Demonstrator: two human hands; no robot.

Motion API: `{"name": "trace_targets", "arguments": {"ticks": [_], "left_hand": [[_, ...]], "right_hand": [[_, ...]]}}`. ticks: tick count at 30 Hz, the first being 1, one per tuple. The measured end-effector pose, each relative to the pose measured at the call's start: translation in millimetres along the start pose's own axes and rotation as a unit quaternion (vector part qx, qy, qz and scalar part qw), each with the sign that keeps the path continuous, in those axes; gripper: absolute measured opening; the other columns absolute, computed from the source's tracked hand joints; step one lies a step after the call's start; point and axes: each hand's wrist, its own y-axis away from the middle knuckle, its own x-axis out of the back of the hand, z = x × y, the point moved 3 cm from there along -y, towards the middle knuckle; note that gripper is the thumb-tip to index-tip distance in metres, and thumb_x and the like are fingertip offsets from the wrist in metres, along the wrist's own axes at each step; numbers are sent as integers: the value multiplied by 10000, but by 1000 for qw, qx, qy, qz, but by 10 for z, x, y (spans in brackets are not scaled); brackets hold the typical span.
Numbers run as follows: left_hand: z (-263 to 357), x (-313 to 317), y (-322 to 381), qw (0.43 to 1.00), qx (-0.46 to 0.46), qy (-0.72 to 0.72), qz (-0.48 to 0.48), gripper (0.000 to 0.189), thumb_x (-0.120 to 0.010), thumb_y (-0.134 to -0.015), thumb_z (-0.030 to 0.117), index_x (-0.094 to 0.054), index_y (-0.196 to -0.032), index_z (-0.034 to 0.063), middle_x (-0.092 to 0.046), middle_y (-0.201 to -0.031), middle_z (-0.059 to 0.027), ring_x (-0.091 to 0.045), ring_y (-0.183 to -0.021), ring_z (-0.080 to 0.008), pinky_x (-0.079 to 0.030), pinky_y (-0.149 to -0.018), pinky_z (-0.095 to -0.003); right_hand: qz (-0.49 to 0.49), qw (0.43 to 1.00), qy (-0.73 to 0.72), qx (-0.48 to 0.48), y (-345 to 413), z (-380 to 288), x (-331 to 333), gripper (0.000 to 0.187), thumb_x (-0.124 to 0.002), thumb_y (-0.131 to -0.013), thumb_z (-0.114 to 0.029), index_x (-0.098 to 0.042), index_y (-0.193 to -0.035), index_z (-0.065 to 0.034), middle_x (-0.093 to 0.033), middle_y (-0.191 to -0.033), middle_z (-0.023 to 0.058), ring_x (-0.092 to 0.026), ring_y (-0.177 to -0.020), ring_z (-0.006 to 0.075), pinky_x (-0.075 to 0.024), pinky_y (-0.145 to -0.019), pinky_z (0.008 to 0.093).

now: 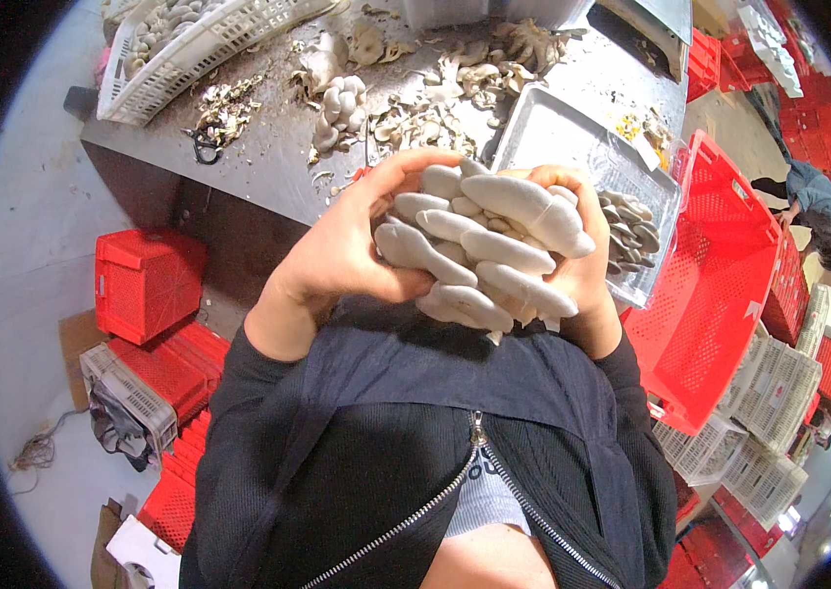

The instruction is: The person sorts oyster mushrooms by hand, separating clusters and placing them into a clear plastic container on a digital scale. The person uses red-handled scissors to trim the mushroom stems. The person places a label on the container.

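Observation:
A large cluster of grey oyster mushrooms (496,235) is held up before my chest, above the near edge of the metal table (268,173). My left hand (357,235) grips its left side, thumb at the front. On the other side my right hand (581,243) clasps it, the fingers partly hidden behind the caps. Just beyond the cluster lie mushroom trimmings (423,125) and a smaller mushroom cluster (340,110). To the right, a metal tray (563,132) holds a bunch of darker mushrooms (630,232), partly covered by my right hand.
A white plastic crate (195,70) of mushrooms stands at the table's far left. Black-handled scissors (203,146) lie near the left edge. An open red crate (713,294) is close on my right. Stacked red crates (150,283) stand lower left. Another person (816,206) bends at far right.

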Motion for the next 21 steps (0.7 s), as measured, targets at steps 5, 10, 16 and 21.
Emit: {"name": "trace_targets", "arguments": {"ticks": [5,10,16,21], "left_hand": [[70,64,-59,997,16,-73,-11,793,-718,-501,31,-451,-1247,70,-556,-1072,-32,-533,-970,-131,-443,-853,-282],[122,72,-87,996,14,-81,-22,756,-721,-506,34,-468,-1218,50,-572,-1047,-24,-537,-968,-122,-441,-858,-280],[14,44,-119,999,32,1,-10,755,-730,-535,46,-450,-1236,40,-562,-1061,-26,-517,-981,-114,-422,-858,-255],[-96,73,-151,998,47,42,-7,741,-704,-567,90,-439,-1258,45,-557,-1081,-37,-523,-981,-118,-430,-855,-262]], "right_hand": [[-37,975,198,96,-121,-186,5,687,-832,-556,-172,-491,-1131,-14,-582,-1053,125,-568,-971,220,-434,-851,340],[-76,955,253,133,-212,-309,3,646,-810,-595,-173,-528,-1149,1,-600,-1042,148,-568,-947,228,-431,-841,352],[8,998,3,55,-242,-184,-67,540,-790,-604,-174,-591,-1072,7,-624,-1040,102,-604,-942,164,-468,-829,302],[60,997,45,-6,-162,-126,-100,446,-765,-646,-128,-610,-1038,17,-651,-971,83,-622,-881,152,-484,-786,279]]}}
